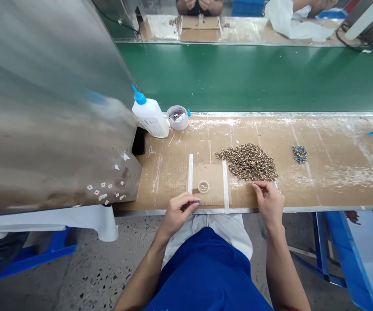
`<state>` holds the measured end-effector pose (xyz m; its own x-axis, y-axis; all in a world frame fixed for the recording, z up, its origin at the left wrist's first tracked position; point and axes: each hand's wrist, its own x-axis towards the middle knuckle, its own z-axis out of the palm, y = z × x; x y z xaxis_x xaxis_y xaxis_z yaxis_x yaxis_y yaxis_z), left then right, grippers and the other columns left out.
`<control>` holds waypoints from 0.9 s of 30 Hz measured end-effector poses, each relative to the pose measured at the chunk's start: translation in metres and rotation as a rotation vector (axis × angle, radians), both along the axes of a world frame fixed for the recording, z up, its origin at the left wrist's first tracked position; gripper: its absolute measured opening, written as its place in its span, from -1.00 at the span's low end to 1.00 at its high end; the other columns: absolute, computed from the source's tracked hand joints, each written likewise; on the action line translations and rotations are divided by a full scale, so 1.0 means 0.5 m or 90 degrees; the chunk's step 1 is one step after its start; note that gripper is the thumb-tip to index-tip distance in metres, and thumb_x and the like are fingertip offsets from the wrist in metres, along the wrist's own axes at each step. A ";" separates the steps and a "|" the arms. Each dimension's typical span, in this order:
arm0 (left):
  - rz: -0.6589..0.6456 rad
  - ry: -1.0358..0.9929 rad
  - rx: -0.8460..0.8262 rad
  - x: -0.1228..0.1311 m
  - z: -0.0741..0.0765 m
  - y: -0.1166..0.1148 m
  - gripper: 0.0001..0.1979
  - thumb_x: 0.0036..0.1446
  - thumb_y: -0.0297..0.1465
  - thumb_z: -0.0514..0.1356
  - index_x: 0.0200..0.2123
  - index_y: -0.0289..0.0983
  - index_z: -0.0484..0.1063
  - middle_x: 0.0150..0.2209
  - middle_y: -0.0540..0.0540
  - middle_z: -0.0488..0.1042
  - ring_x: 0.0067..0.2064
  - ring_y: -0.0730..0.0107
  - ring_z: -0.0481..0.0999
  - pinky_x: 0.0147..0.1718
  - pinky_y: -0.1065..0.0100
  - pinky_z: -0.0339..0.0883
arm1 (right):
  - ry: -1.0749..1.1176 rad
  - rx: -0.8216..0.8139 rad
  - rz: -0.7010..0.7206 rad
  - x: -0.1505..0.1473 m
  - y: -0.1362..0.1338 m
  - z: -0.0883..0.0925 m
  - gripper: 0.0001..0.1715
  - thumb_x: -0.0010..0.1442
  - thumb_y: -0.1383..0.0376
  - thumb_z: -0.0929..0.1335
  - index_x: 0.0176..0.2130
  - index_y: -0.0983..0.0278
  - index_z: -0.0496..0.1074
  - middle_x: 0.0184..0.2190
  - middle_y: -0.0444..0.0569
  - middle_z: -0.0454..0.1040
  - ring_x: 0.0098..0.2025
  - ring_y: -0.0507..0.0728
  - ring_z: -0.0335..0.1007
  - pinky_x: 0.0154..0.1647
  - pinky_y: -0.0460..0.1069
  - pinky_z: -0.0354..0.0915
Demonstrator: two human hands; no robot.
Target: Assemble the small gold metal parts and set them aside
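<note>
My left hand (179,211) is closed in a pinch at the front edge of the bench, with a tiny dark-blue piece (197,201) at its fingertips. Just beyond it, a small clear round dish (203,186) holds something thin and gold-coloured. My right hand (270,202) pinches at the near edge of a heap of small gold and dark pieces (251,164); whatever its fingertips hold is too small to make out. Farther right lies a smaller cluster of blue and gold pieces (299,154).
White tape strips (226,185) flank the dish on the cardboard-covered bench (335,151). At the back left stand a white bottle with a blue nozzle (150,117), a tape roll (178,117) and a black phone (139,141). A metal panel (57,108) bounds the left; behind runs a green belt (238,77).
</note>
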<state>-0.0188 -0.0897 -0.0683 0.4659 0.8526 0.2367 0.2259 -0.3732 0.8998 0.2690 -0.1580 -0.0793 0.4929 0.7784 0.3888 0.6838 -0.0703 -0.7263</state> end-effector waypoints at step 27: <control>0.017 0.120 0.112 0.077 0.061 -0.024 -0.78 0.35 -0.46 0.14 -0.37 -0.31 0.49 -0.42 -0.03 0.46 -0.38 0.46 0.45 -0.39 0.45 0.29 | 0.591 -0.148 0.259 -0.180 0.017 0.054 -0.57 0.07 -0.08 0.52 -0.34 0.21 0.54 -0.42 -0.03 0.63 -0.34 0.15 0.60 -0.25 0.05 0.55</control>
